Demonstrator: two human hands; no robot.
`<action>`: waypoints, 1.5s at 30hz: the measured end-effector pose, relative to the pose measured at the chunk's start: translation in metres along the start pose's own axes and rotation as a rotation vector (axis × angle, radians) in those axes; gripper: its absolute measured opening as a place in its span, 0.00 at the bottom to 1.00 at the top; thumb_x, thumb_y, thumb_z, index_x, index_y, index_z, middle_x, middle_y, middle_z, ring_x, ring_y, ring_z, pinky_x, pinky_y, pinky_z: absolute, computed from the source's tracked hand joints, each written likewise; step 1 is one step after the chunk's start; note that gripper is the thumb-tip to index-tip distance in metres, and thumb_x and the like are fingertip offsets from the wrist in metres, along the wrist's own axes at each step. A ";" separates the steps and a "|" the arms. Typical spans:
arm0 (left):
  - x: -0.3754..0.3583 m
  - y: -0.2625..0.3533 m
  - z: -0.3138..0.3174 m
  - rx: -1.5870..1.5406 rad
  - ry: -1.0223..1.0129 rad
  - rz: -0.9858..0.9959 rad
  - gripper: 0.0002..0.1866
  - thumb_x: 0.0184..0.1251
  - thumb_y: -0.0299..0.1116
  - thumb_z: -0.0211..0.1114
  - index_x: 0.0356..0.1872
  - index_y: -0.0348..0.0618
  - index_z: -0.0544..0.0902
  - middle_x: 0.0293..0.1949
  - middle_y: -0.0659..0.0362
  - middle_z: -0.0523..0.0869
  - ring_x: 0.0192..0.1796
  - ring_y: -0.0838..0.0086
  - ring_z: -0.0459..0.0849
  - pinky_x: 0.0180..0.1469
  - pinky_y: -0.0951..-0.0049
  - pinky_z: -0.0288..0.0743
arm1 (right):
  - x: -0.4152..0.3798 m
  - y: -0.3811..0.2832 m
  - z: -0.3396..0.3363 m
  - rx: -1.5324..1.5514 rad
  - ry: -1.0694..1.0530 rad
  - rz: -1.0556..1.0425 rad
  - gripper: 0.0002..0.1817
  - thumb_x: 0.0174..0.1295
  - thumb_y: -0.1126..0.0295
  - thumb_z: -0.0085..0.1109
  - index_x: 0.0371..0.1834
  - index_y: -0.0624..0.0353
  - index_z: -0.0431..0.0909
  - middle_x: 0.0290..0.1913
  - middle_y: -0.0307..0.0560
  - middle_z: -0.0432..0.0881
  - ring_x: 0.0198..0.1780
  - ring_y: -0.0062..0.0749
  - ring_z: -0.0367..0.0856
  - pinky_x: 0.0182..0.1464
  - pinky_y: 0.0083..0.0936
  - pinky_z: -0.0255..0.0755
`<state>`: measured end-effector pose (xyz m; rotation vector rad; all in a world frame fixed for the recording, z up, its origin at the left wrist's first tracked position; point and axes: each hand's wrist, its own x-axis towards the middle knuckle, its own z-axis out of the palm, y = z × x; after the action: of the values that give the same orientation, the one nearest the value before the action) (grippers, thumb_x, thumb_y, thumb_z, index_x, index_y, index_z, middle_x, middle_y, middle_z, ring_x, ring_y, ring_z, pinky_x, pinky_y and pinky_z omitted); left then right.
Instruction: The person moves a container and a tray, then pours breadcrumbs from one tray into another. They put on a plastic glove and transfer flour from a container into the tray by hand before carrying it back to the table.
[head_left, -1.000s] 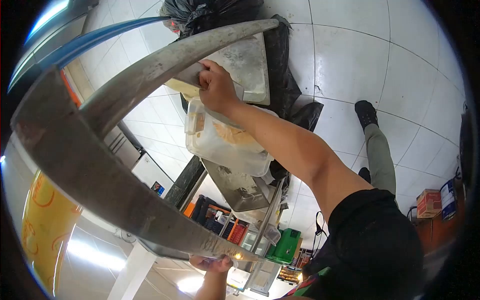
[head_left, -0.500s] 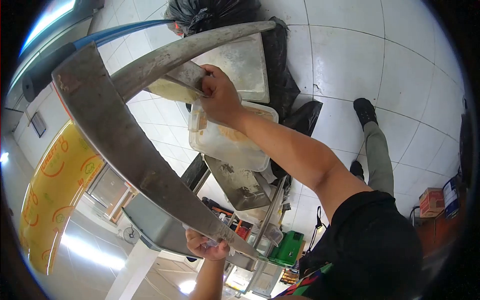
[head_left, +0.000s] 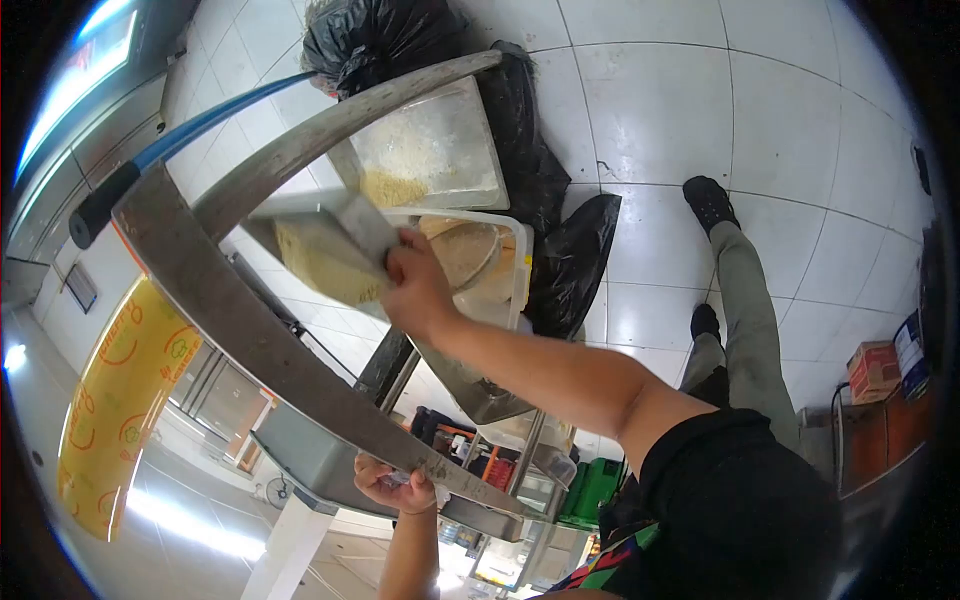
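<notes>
My right hand (head_left: 418, 292) grips the edge of a metal pan (head_left: 365, 235), slightly blurred, with pale yellow crumbs inside. The pan is tilted over the gap in a steel frame (head_left: 255, 310). Close by it is a plastic tub (head_left: 522, 270) holding tan crumbs and a round strainer (head_left: 478, 255). Farther up sits a shallow tray (head_left: 470, 140) with yellow crumbs in one corner. My left hand (head_left: 395, 487), low in the view, has its fingers curled around clear plastic beside the steel frame.
Black plastic bags (head_left: 375, 45) lie on the tiled floor (head_left: 660, 110) around the tray and tub. A blue-handled pole (head_left: 215, 115) runs past the frame. A metal bin (head_left: 480, 395) is below the right forearm, and a green crate (head_left: 597, 490) stands farther down.
My right hand has moved down in view with the pan, whose crumb-lined inside now shows more. The tub's contents and the tray have come into clearer view. My left hand keeps its hold.
</notes>
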<state>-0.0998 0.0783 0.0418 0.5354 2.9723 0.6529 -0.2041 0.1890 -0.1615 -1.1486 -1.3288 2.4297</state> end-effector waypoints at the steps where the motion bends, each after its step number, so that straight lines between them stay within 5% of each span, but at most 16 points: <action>1: 0.001 0.000 0.001 0.008 0.002 0.012 0.33 0.56 0.62 0.71 0.36 0.48 0.61 0.32 0.61 0.69 0.35 0.72 0.70 0.42 0.70 0.66 | -0.011 -0.003 0.002 0.005 -0.001 0.016 0.10 0.42 0.79 0.59 0.22 0.63 0.65 0.54 0.64 0.72 0.57 0.61 0.72 0.54 0.35 0.68; 8: 0.003 0.002 0.002 0.001 -0.011 0.023 0.30 0.60 0.63 0.67 0.36 0.48 0.64 0.32 0.62 0.69 0.36 0.75 0.69 0.43 0.73 0.63 | -0.070 0.032 -0.028 0.078 -0.084 0.262 0.07 0.45 0.81 0.58 0.27 0.64 0.71 0.55 0.58 0.72 0.56 0.51 0.73 0.55 0.29 0.68; 16: 0.003 -0.004 0.000 -0.016 -0.024 0.051 0.32 0.58 0.63 0.68 0.37 0.46 0.64 0.34 0.60 0.69 0.37 0.73 0.69 0.43 0.71 0.63 | -0.094 0.047 -0.108 -0.005 -0.141 0.380 0.20 0.45 0.83 0.56 0.46 0.66 0.77 0.52 0.54 0.78 0.47 0.37 0.81 0.48 0.27 0.72; 19: -0.002 -0.008 -0.009 0.053 -0.032 0.061 0.33 0.57 0.63 0.69 0.38 0.45 0.64 0.34 0.60 0.67 0.37 0.71 0.67 0.44 0.69 0.63 | -0.083 0.026 -0.171 0.005 -0.118 0.580 0.23 0.49 0.82 0.55 0.53 0.61 0.77 0.41 0.48 0.85 0.44 0.32 0.82 0.47 0.28 0.74; 21: -0.007 -0.005 -0.010 0.094 -0.014 0.055 0.33 0.56 0.63 0.70 0.37 0.45 0.64 0.34 0.60 0.66 0.37 0.70 0.65 0.44 0.68 0.62 | -0.080 0.014 -0.227 -0.074 -0.092 0.788 0.22 0.48 0.81 0.54 0.51 0.64 0.76 0.35 0.46 0.81 0.33 0.29 0.78 0.36 0.26 0.73; 22: -0.012 -0.001 -0.016 0.113 -0.025 0.047 0.33 0.56 0.63 0.70 0.37 0.44 0.64 0.34 0.60 0.66 0.37 0.70 0.65 0.45 0.67 0.62 | -0.079 0.014 -0.264 0.024 -0.123 0.763 0.22 0.46 0.82 0.54 0.49 0.68 0.76 0.32 0.44 0.78 0.30 0.27 0.76 0.32 0.24 0.71; 27: -0.012 0.002 -0.013 0.135 0.019 0.052 0.32 0.55 0.61 0.71 0.36 0.42 0.67 0.34 0.59 0.66 0.39 0.66 0.67 0.48 0.65 0.63 | -0.092 -0.044 -0.388 0.094 0.087 0.670 0.29 0.44 0.84 0.47 0.56 0.69 0.70 0.42 0.49 0.79 0.39 0.35 0.81 0.44 0.29 0.78; 35: -0.015 0.014 -0.025 -0.085 0.091 0.051 0.23 0.46 0.38 0.80 0.33 0.39 0.74 0.32 0.57 0.77 0.34 0.69 0.75 0.38 0.71 0.72 | -0.200 -0.150 -0.526 0.193 0.106 0.628 0.33 0.37 0.84 0.45 0.56 0.72 0.69 0.44 0.55 0.79 0.39 0.46 0.83 0.43 0.39 0.82; 37: -0.016 0.038 -0.038 -0.012 0.115 0.113 0.20 0.49 0.40 0.78 0.34 0.40 0.77 0.30 0.55 0.80 0.32 0.64 0.79 0.36 0.67 0.73 | -0.247 -0.164 -0.540 0.190 0.091 0.586 0.34 0.36 0.84 0.45 0.57 0.72 0.68 0.44 0.56 0.79 0.40 0.47 0.83 0.43 0.40 0.82; 43: -0.049 0.053 -0.052 -0.052 -0.180 -0.445 0.24 0.61 0.55 0.66 0.38 0.42 0.78 0.31 0.51 0.84 0.37 0.53 0.83 0.38 0.60 0.74 | -0.304 -0.224 -0.553 0.118 0.140 0.313 0.36 0.37 0.83 0.45 0.59 0.68 0.67 0.46 0.55 0.78 0.46 0.49 0.81 0.48 0.40 0.80; 45: -0.096 0.055 -0.069 -0.096 -0.240 -0.472 0.26 0.65 0.57 0.62 0.42 0.40 0.79 0.36 0.49 0.85 0.41 0.55 0.84 0.42 0.59 0.75 | -0.337 -0.254 -0.570 0.124 0.202 0.243 0.36 0.37 0.82 0.46 0.59 0.67 0.67 0.47 0.54 0.77 0.48 0.50 0.80 0.50 0.40 0.79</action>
<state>-0.0009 0.0642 0.1253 -0.0941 2.6724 0.6233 0.3630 0.5644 0.0395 -1.5519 -1.0187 2.4322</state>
